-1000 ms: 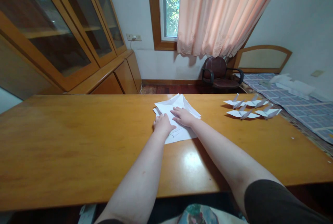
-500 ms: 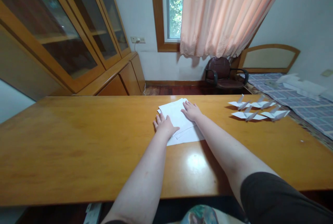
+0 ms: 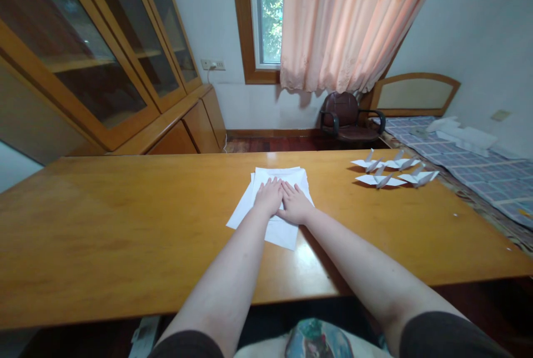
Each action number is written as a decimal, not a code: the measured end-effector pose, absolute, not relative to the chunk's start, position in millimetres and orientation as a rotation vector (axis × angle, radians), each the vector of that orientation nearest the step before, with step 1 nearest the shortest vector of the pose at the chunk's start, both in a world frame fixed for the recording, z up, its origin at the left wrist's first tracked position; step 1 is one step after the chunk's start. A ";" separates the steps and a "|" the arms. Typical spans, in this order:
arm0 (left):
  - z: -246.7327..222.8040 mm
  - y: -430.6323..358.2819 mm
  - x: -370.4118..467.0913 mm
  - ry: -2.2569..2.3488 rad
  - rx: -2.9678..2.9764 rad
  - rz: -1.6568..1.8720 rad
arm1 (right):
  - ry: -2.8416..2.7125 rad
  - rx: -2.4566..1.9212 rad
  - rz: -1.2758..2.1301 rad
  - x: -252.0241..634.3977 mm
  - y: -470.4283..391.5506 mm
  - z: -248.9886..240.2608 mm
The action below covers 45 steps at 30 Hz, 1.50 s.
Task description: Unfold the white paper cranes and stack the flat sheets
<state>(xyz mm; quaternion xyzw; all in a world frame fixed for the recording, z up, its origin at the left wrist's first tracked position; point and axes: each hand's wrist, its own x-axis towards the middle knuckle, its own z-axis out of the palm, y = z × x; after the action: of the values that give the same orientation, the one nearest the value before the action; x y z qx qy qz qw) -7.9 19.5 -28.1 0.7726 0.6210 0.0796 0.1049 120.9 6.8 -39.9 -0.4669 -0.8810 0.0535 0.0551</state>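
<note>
Several loose sheets of white paper (image 3: 281, 234) lie overlapping on the wooden table (image 3: 125, 236), their edges fanned at different angles. My left hand (image 3: 268, 196) rests flat on the sheets with its fingers stretched out. Right beside it, my right hand (image 3: 295, 204) also lies flat on the paper, fingers extended and pointing up and left. The fingertips of both hands come together near the middle of the paper. Part of the sheets is hidden under the hands.
Several folded white paper cranes (image 3: 381, 179) stand at the table's right rear. Behind the table are a dark red armchair (image 3: 340, 111), a pink curtain (image 3: 345, 25) and a bed (image 3: 462, 144). A glass-door cabinet (image 3: 125, 58) stands at the left.
My hands, previously apart, have come together over the paper. The sheets have turned and spread, with corners now sticking out toward the left and the front. The view has shifted slightly.
</note>
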 end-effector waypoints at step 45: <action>7.7 -5.5 -80.2 2.186 1.542 0.136 | -1.461 -1.959 1.175 150.8 -51.7 5.2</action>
<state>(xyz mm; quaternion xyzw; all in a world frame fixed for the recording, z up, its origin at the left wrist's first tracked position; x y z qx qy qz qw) -80.2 -5.5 7.7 0.5602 0.7944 0.0493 0.2296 150.8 -51.7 5.2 -0.7057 -0.5265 0.4234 0.2133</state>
